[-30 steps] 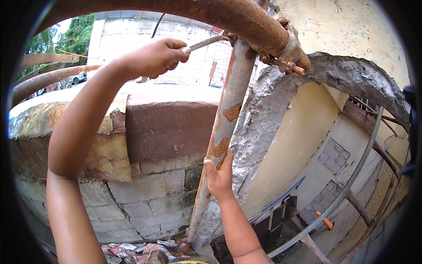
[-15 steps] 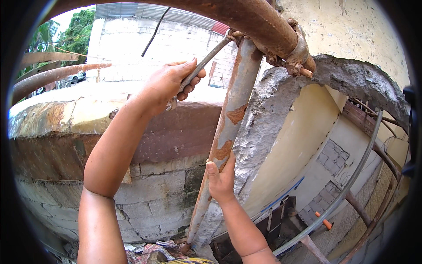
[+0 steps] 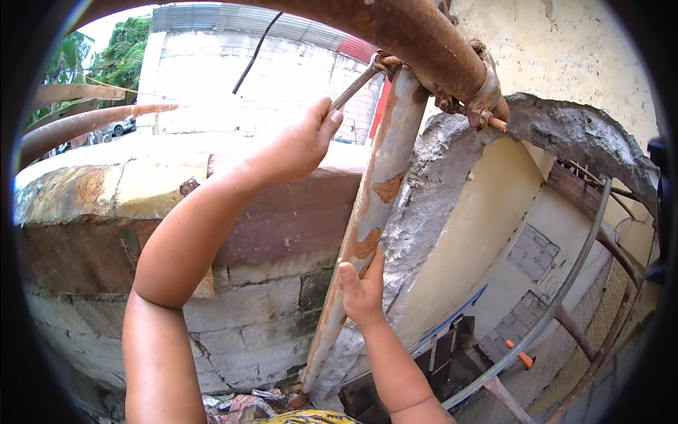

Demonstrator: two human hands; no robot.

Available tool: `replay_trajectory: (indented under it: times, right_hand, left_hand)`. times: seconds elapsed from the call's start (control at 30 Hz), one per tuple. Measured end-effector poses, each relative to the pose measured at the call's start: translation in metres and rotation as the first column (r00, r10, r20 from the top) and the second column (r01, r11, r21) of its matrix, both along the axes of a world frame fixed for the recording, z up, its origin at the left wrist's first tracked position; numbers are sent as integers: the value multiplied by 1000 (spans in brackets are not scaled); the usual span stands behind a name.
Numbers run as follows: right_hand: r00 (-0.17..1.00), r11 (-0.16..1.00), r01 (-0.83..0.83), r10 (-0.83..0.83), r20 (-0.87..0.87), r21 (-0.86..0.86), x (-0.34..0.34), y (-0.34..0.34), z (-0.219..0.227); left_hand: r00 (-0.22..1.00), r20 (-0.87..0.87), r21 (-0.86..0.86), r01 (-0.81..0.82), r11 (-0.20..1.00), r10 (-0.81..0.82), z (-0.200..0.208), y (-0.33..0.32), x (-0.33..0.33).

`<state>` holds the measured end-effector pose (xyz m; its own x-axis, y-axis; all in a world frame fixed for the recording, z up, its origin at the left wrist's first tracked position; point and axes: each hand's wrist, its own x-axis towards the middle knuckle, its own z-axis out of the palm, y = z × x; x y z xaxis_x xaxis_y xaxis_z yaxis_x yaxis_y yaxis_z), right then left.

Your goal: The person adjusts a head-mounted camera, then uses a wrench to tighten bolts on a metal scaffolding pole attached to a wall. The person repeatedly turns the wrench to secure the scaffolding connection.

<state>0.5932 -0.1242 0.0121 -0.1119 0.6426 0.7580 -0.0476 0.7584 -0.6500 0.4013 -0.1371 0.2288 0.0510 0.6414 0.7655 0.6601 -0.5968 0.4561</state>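
Note:
My left hand (image 3: 300, 141) is wrapped round the handle of a metal wrench (image 3: 357, 86). The wrench's far end meets a rusty bolt fitting (image 3: 388, 62) where two scaffold pipes cross. Lower down, my right hand (image 3: 364, 290) grips the grey, rust-patched leaning pipe (image 3: 392, 152), its thumb on the near side and fingers going behind. A thick brown pipe (image 3: 395, 32) runs across the top. On its right end sits a rusty scaffold clamp (image 3: 489, 85) with a threaded bolt sticking out. My left palm hides the wrench's lower end.
Broken concrete edge (image 3: 417, 205) stands close behind the leaning pipe. A block wall (image 3: 272, 311) with a painted ledge lies to the left. More pipes curve at the far left (image 3: 99, 119) and the lower right (image 3: 565, 290). Crumpled sacking (image 3: 247, 404) lies at the bottom.
My left hand has turned over, its back now facing me, and the wrench handle has swung slightly. My right hand keeps its hold on the pipe. The view has shifted a little.

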Motion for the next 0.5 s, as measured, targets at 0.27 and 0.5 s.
replay_trajectory:
  times: [0.27, 0.5]
  right_hand:
    - [996, 999, 41, -39, 78, -31, 5, -5, 0]
    - [931, 852, 360, -356, -84, 380, 25, -31, 13]
  left_hand:
    - [966, 253, 134, -93, 987, 57, 10, -20, -66]
    - [860, 241, 368, 347, 863, -449, -136, -76, -58]
